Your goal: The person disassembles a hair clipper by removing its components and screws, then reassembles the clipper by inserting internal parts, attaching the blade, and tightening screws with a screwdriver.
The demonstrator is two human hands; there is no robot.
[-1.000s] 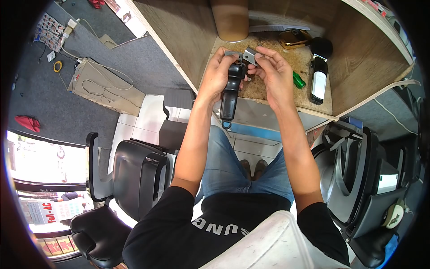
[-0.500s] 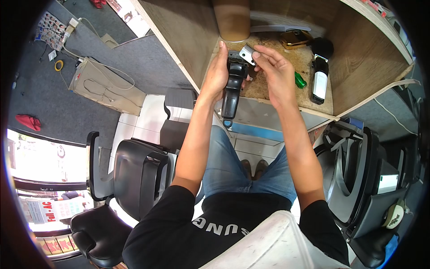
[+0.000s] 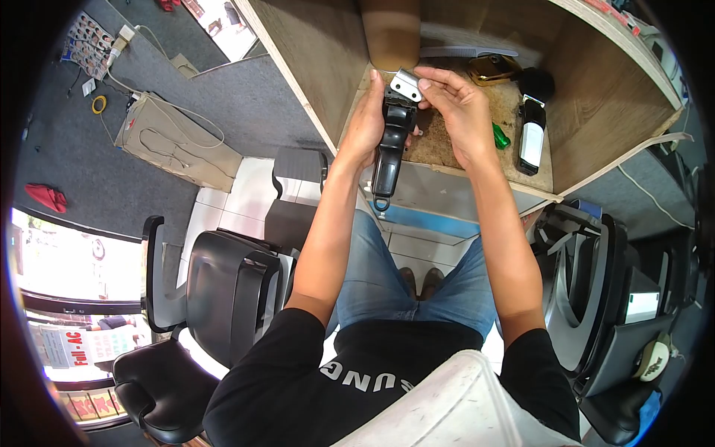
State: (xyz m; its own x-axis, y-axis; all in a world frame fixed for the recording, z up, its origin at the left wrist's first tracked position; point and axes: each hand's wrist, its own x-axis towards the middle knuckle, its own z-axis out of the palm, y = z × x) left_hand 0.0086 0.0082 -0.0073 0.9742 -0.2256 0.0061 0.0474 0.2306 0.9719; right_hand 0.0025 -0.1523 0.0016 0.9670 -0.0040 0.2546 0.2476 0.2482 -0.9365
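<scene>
A black hair clipper is gripped by my left hand, its head end up and its hanging loop towards me. My right hand pinches a silver clipper blade with two dark holes between thumb and fingers. The blade lies over the clipper's head; whether it is seated there I cannot tell. To the right of my right hand, a green-handled tool lies on the shelf, partly behind my wrist. Farther right lies a second clipper, black and white.
The wooden shelf has side walls close to both hands. At its back are a brown cylinder, a grey comb, a gold-coloured object and a round black brush-like thing. Black chairs stand on both sides.
The silver blade has moved left and turned more level, from beside the clipper's head to over it. My right hand has shifted slightly with it, while the left keeps hold of the clipper.
</scene>
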